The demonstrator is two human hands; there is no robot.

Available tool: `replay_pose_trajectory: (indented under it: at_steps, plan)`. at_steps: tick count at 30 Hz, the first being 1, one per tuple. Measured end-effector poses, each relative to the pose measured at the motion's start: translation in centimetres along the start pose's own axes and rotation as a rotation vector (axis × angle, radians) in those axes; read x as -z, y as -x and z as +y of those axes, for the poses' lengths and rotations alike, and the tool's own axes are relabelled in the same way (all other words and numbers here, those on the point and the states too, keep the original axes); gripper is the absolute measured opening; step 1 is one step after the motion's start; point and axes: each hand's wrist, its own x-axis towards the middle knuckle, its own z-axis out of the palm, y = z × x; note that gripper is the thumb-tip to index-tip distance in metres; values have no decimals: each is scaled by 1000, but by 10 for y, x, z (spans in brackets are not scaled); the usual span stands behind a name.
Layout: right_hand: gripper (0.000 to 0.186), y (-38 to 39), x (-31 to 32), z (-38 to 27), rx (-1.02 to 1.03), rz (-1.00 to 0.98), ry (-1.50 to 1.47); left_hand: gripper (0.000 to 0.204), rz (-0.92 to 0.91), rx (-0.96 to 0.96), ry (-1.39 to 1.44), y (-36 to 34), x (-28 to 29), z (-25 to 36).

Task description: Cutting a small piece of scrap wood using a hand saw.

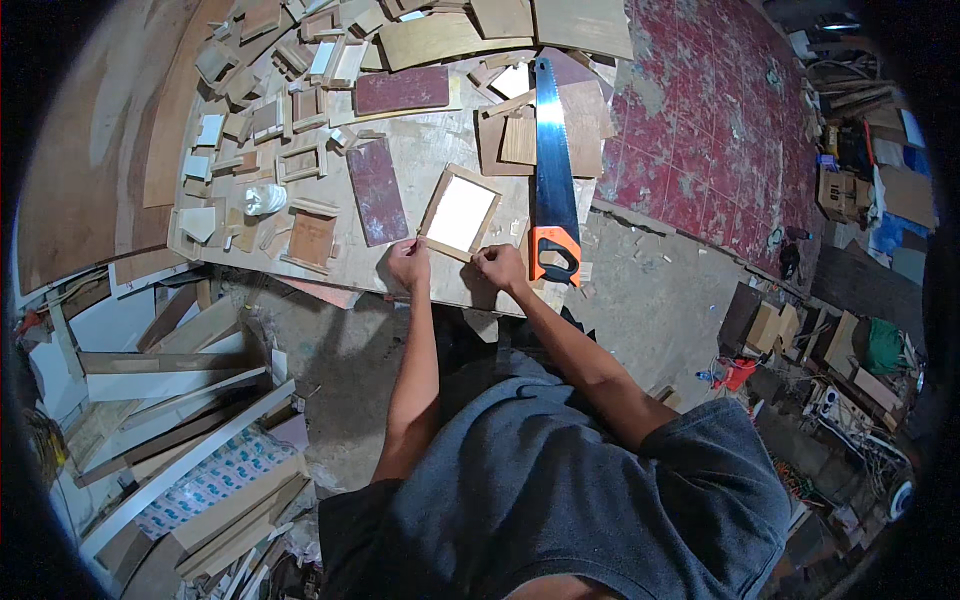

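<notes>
A small rectangular wooden frame [486, 214] with a bright white panel [459, 213] inside it lies slightly turned on the worktable, close to its front edge. At the frame's near left corner, my left hand [409, 264] has its fingers closed on the wood. My right hand [500, 267] pinches at the near right corner, its fingertips curled and partly hidden. To the right lies a handsaw [555, 160] with an orange and black handle, its blade pointing away from me. A dark red board [377, 192] rests left of the frame.
Several small wooden frames and offcuts crowd the table's left side, near a clear plastic container [264, 199]. Another dark red board [402, 90] lies farther back. Scrap wood [190, 400] is piled at lower left; a cardboard box [842, 194] and clutter line the right.
</notes>
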Motion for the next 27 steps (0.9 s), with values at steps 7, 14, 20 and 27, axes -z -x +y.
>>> replay_pose_trajectory:
  at_steps: [7,14,20,27]
  plan:
    - [28,-6,-6,11,-56,-15,-178,23,-93,62,82,-5,12,-2]
    - [26,-16,4,46,-33,112,-59,20,-361,144,99,17,18,-3]
    - [27,-6,17,29,15,87,-29,22,-317,-151,-148,6,21,-23]
    - [26,-3,19,21,-16,94,32,15,-349,-263,-150,1,15,-4]
